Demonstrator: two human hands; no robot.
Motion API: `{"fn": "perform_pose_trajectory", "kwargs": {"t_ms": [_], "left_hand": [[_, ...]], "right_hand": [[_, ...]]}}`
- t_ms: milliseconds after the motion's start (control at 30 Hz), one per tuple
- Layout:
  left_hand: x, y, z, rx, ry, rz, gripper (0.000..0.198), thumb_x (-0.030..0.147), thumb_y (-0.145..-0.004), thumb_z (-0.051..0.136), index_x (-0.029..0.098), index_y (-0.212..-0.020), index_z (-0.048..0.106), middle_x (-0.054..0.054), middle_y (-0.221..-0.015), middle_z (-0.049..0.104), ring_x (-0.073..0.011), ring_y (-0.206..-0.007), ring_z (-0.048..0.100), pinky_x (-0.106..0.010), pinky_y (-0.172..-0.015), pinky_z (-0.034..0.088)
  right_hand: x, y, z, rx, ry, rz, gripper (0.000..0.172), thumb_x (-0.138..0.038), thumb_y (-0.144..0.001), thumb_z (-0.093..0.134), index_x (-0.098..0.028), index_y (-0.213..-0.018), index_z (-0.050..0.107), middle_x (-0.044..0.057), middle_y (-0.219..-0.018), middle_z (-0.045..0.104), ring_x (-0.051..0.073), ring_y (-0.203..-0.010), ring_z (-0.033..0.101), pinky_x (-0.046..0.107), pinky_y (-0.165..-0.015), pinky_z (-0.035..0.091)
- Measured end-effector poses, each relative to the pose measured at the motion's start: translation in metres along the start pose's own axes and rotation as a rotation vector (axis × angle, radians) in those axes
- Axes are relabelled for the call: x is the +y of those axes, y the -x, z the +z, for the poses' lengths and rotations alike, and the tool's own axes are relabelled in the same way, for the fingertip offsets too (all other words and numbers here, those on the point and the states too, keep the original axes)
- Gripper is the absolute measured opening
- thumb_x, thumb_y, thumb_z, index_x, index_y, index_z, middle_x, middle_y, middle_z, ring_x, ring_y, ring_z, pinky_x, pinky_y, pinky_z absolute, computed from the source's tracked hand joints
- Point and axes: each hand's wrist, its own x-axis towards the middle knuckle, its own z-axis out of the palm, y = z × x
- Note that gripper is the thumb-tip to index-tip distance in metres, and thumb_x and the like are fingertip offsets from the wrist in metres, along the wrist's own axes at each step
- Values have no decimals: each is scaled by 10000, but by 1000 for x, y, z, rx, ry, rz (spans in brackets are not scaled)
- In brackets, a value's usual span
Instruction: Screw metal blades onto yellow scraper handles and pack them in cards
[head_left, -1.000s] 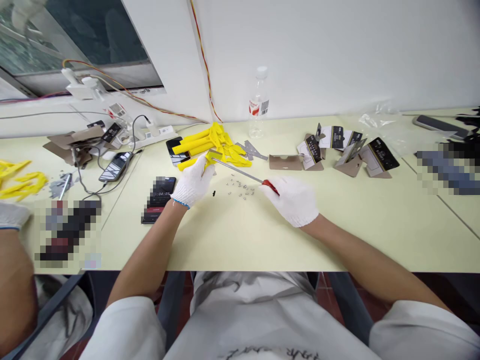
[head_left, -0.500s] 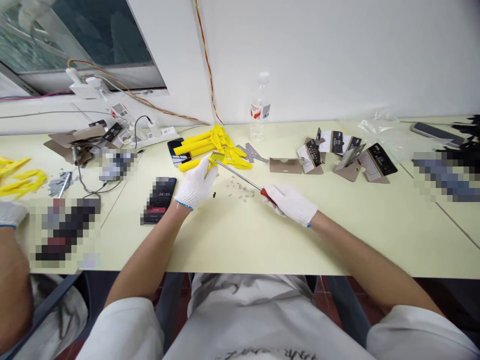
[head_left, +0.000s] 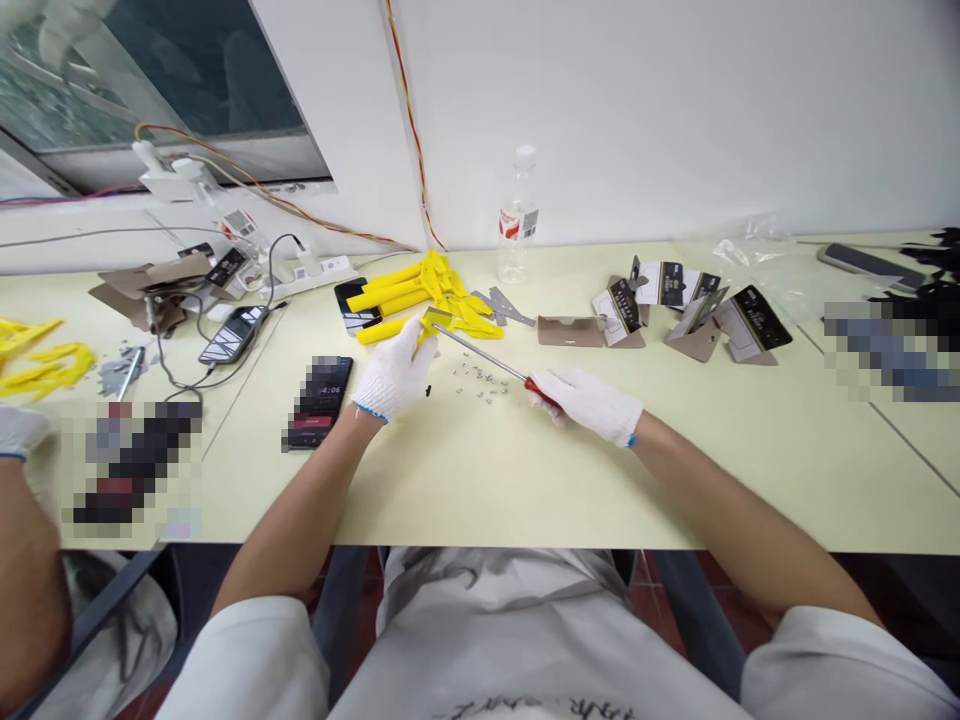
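My left hand [head_left: 396, 372], in a white knitted glove, is closed around a yellow plastic tool [head_left: 433, 318] with a flat head; most of its handle is hidden in the glove. My right hand [head_left: 589, 402], gloved too, grips the red handle of a screwdriver [head_left: 491, 359]. Its long metal shaft slants up and left, and the tip reaches the tool's head; whether it sits in a screw I cannot tell. Just behind my left hand lies a pile of similar yellow tools [head_left: 397, 290]. Small metal screws [head_left: 480, 376] are scattered on the table under the shaft.
Grey metal plates [head_left: 510, 305] lie right of the pile. A plastic bottle [head_left: 517, 220] stands by the wall. Opened card packaging [head_left: 622, 315] spreads at the right. A phone [head_left: 319, 405] is beside my left wrist. Another person's gloved hand [head_left: 22, 432] rests at far left.
My right hand has shifted slightly right, still on the screwdriver, and its wrist has turned a little. My left hand and the yellow tool have barely moved.
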Motion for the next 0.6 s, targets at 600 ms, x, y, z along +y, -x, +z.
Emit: {"fn": "perform_pose_trajectory", "kwargs": {"t_ms": [600], "left_hand": [[1, 0, 6, -18, 6, -57, 126, 283, -1136, 615, 220, -1230, 668, -55, -932, 785, -228, -838, 762, -301, -788, 577]], "right_hand": [[1, -2, 4, 110, 250, -43, 513, -643, -1163, 426, -252, -871, 584, 26, -724, 618, 223, -693, 567, 362, -690, 402]]}}
